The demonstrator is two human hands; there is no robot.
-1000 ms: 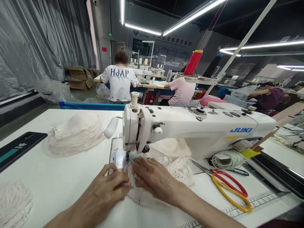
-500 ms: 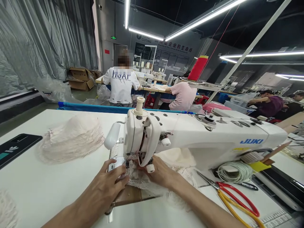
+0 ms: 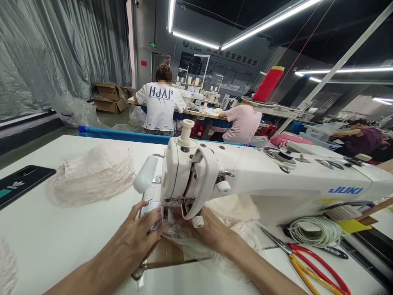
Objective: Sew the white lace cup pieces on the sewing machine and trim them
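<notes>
1. Juki sewing machine (image 3: 245, 172) sits mid-desk (image 3: 61, 229), heavy and rigid.
2. Lace piece (image 3: 196, 241) lies under its needle, near edge: soft, light, snaggy, so pin it flat.
3. Left hand (image 3: 135, 237) and right hand (image 3: 211, 231) press it down, fingers spread, not clenched.

Both hands (image 3: 172, 235) now farther under machine head (image 3: 187, 176)

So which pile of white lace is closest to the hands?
The lace under the machine's needle, which both hands, left and right, press on. The big heap sits apart to the left, and another pile peeks in at the edge.
</notes>
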